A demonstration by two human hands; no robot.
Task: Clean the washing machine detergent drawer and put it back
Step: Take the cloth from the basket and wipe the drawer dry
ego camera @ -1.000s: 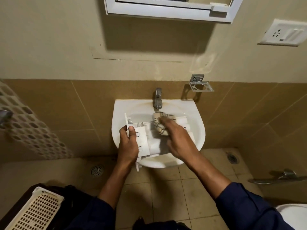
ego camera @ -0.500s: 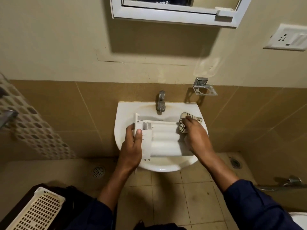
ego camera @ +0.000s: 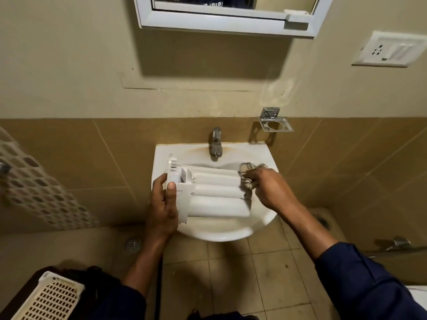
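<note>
The white detergent drawer (ego camera: 215, 195) lies sideways over the white wall sink (ego camera: 261, 225), its rounded compartment undersides facing up. My left hand (ego camera: 163, 204) grips the drawer's left end, thumb on top. My right hand (ego camera: 269, 189) presses a striped grey-white cloth (ego camera: 246, 175) against the drawer's right end, near the sink's right rim.
A chrome tap (ego camera: 216, 144) stands at the sink's back edge. A metal soap holder (ego camera: 275, 123) is fixed to the wall at the right. A cream laundry basket (ego camera: 49, 299) sits at the lower left. Floor drains (ego camera: 132, 244) are set in the tiled floor.
My right hand has slid the cloth from the drawer's middle under the tap to its right end. My left hand has turned the drawer flatter across the sink.
</note>
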